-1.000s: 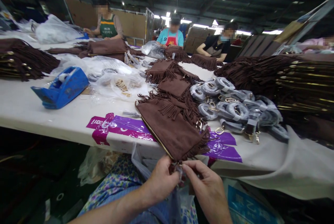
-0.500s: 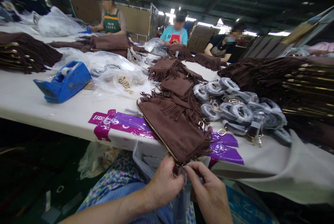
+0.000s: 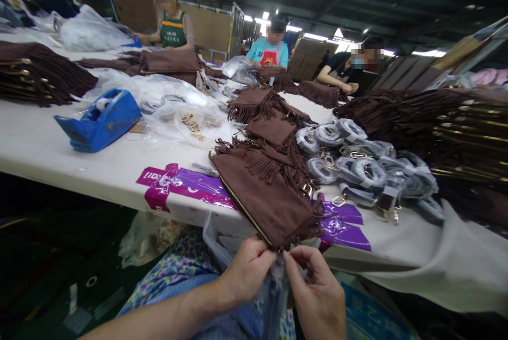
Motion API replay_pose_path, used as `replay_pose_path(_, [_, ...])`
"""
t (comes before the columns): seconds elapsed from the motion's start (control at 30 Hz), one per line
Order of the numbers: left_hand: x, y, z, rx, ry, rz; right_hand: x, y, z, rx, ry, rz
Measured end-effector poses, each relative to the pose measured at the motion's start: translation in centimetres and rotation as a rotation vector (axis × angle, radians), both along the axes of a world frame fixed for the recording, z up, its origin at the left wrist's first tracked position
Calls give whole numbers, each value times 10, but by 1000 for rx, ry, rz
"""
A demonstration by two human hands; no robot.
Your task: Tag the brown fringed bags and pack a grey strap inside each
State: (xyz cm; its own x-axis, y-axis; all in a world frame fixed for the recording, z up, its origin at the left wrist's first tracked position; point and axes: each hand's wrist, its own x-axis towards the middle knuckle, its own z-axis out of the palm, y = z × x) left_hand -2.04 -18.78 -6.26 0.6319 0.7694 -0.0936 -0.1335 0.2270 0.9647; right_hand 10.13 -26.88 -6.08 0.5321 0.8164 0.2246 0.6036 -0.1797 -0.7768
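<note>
A brown fringed pouch (image 3: 265,197) with a gold zipper lies over the table's front edge. At its lower corner, by the zipper's end, my left hand (image 3: 252,266) is closed, pinching the pouch. Just to the right, my right hand (image 3: 315,284) is closed too, thumb and fingers pinched near that corner; whatever small part they hold is too small to make out. Clear plastic (image 3: 275,287) hangs between and below both hands. Under the pouch, purple tape (image 3: 345,229) is stuck along the edge.
Plastic-wrapped straps with gold clasps (image 3: 367,171) lie to the right, before stacked brown fringed pouches (image 3: 468,134). A blue tape dispenser (image 3: 99,123) and plastic bags (image 3: 170,102) are on the left. Three people stand or sit across the table (image 3: 79,176).
My left hand has shifted slightly left and its grip has moved nearer the pouch corner. More of the hanging plastic shows between my hands. The person at the right has raised a hand.
</note>
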Motion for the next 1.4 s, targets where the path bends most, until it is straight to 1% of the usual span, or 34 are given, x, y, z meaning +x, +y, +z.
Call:
replay_pose_path(0.1, [6,-3,-3,-341,-71,-32,-4,-4,1,-26,-40,-15])
replay_pose_path(0.17, [9,-6,0,-499,-110,-8,-5,-5,2,-46,-33,-18])
replay_pose_path(0.23, [10,-8,3,-566,-118,29,-5,-6,3,-55,-22,-22])
replay_pose_path(0.3, [10,-9,4,-578,-107,56,-4,-6,3,-59,-33,-19])
replay_pose_path(0.47, [9,-9,0,-552,-77,74,1,-7,2,-73,-93,50])
replay_pose_path(0.57, [7,-8,1,-502,-85,28,4,-9,1,-87,-116,78])
replay_pose_path(0.7, [5,-7,0,-377,-77,-28,6,-10,0,-71,-146,83])
replay_pose_path(0.8, [6,-8,-5,-340,-60,6,5,-9,-2,-32,-147,107])
replay_pose_path(0.93, [9,-11,-10,-360,-91,62,3,-6,-2,24,-176,106])
replay_pose_path(1.0, [9,-11,-9,-362,-93,52,3,-5,-1,8,-196,95])
replay_pose_path(1.13, [7,-9,-1,-344,-106,35,0,-2,1,-65,-198,64])
replay_pose_path(1.2, [5,-6,2,-285,-108,34,-3,-1,2,-60,-164,30])
replay_pose_path(1.27, [3,-3,3,-191,-100,22,-6,0,3,-41,-100,15])
replay_pose_path(1.4, [-2,2,-4,-28,-61,18,-8,-1,0,-34,34,24])
